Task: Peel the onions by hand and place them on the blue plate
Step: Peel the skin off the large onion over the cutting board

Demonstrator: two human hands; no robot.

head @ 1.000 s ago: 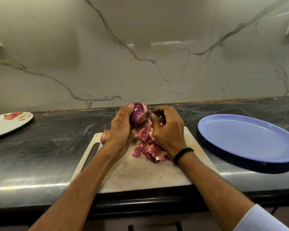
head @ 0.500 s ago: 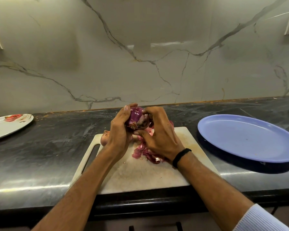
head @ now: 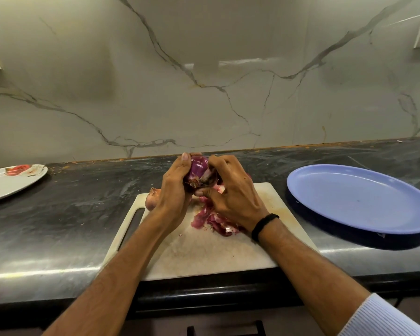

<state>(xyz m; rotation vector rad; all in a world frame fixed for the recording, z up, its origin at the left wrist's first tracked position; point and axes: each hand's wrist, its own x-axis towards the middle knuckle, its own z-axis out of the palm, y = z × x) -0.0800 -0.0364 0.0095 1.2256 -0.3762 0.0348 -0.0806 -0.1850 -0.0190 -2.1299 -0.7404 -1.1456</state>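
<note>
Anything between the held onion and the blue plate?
Nothing visible. The left hand and right hand hold the onion over the cutting board; only its right edge and counter lie between it and the blue plate.

One wide-angle camera on the person's head looks forward and down, close over the white rectangular plastic cutting board at lower centre, where the left hand and right hand grip a round purple-red onion, with the veined pale marble wall filling the upper half.

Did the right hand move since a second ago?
Yes. The right hand slid left, away from the blue plate, and now grips the onion.
</note>
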